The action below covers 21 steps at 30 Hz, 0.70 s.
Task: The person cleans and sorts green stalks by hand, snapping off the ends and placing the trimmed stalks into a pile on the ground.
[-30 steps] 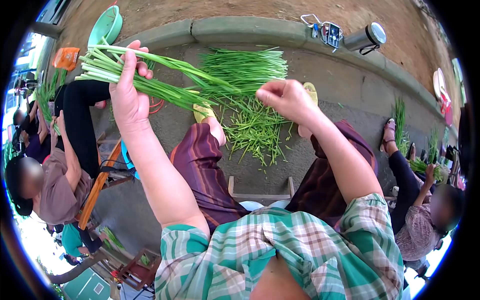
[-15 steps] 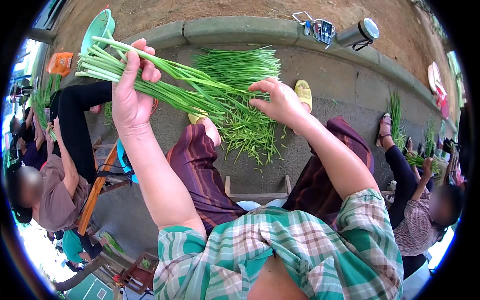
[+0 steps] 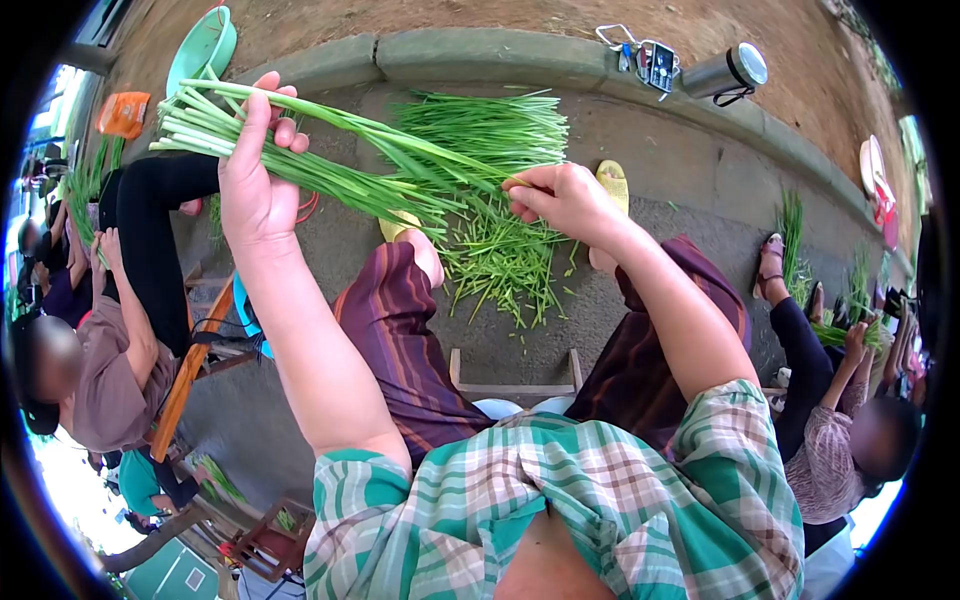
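A bunch of long green stalks with pale ends, like garlic chives (image 3: 340, 185), lies across my left hand (image 3: 262, 150), which is closed around it near the pale ends. My right hand (image 3: 560, 200) pinches the leaf tips of a few stalks at the bunch's far end. Below the bunch, a heap of short cut-off green pieces (image 3: 510, 265) lies on the ground between my feet. Just beyond it is a neat pile of long green stalks (image 3: 485, 130), partly covered by the held bunch.
A concrete curb (image 3: 480, 58) runs across the front, bearing a steel flask (image 3: 720, 72) and a phone-like device (image 3: 657, 65). At the far left are a green basin (image 3: 203, 45) and an orange bag (image 3: 122, 115). Seated people work on both sides.
My right hand has moved slightly right and its fingers have closed on the leaf tips. Several stalks are now drawn straighter between my hands, and my left hand has shifted slightly.
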Motion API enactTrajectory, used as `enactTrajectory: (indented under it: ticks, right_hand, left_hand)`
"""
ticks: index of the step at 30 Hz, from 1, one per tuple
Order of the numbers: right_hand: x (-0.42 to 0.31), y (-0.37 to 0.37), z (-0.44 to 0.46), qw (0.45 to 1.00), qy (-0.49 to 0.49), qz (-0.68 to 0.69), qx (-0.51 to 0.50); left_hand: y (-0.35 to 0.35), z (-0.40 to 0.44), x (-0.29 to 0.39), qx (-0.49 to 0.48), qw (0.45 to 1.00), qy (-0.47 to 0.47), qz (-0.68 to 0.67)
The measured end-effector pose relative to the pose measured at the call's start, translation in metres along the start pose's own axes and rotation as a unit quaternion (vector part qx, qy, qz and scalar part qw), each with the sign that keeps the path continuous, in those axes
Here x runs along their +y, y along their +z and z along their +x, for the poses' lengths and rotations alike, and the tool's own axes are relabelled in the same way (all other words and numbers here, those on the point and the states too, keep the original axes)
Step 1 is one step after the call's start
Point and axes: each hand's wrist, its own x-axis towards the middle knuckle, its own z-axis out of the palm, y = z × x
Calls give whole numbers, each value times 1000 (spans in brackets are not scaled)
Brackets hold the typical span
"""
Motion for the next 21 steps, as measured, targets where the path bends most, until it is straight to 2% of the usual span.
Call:
enactTrajectory:
  ticks: [2, 7, 13, 16, 19, 21]
  right_hand:
    - [-6, -6, -1, 991, 45, 105, -66]
    - [-20, -12, -5, 976, 39, 179, -115]
    - [-21, -11, -6, 978, 48, 186, -82]
    - [-20, -13, -7, 980, 93, 174, -33]
    - [-21, -16, -8, 975, 114, 185, -36]
    - [-11, -14, -6, 983, 86, 158, -37]
  left_hand:
    - [-6, 3, -1, 58, 996, 23, 57]
    - [-7, 4, -3, 116, 983, 62, 126]
    - [-10, 6, -4, 132, 982, 69, 118]
    - [-11, 6, -5, 138, 981, 74, 112]
    - [-14, 6, -5, 133, 986, 60, 86]
    - [-15, 6, -5, 135, 987, 54, 65]
